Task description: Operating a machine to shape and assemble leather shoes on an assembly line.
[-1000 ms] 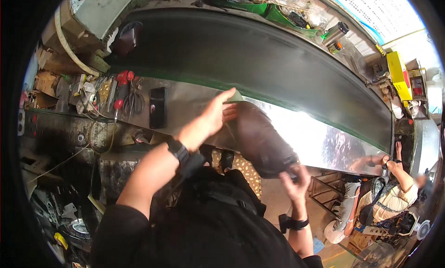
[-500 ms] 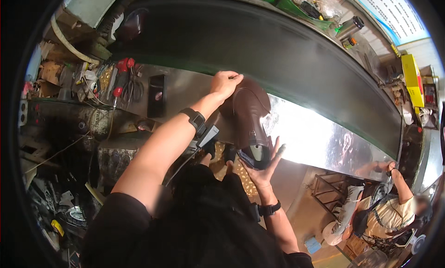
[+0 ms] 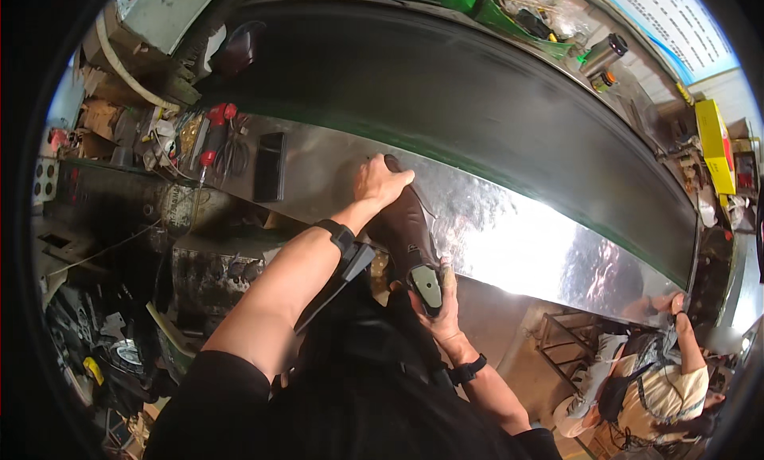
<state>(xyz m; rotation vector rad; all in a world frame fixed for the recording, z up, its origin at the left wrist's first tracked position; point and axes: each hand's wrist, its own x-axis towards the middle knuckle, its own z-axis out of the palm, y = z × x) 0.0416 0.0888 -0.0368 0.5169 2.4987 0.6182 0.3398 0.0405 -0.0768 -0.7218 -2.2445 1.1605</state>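
A dark brown leather shoe (image 3: 408, 231) is held between my two hands, over the near edge of the metal ledge. Its toe points away from me, and a pale green shoe last (image 3: 427, 283) with a small hole shows in its opening. My left hand (image 3: 380, 183) is closed over the toe, thumb on the right, hiding most of the front. At the heel, my right hand (image 3: 442, 310) wraps around the back from below, its thumb along the right side.
A wide dark conveyor belt (image 3: 446, 102) runs behind the shiny metal ledge (image 3: 318, 161). On the ledge lie a black phone (image 3: 270, 166) and a red corded tool (image 3: 215, 131). Another dark shoe (image 3: 241, 48) sits at the belt's far left. A person (image 3: 664, 392) is at lower right.
The shoe has come nearer to me and tilted, with its toe lower in view. My left hand has shifted from the toe's edge to over it; my right fingers have closed around the heel.
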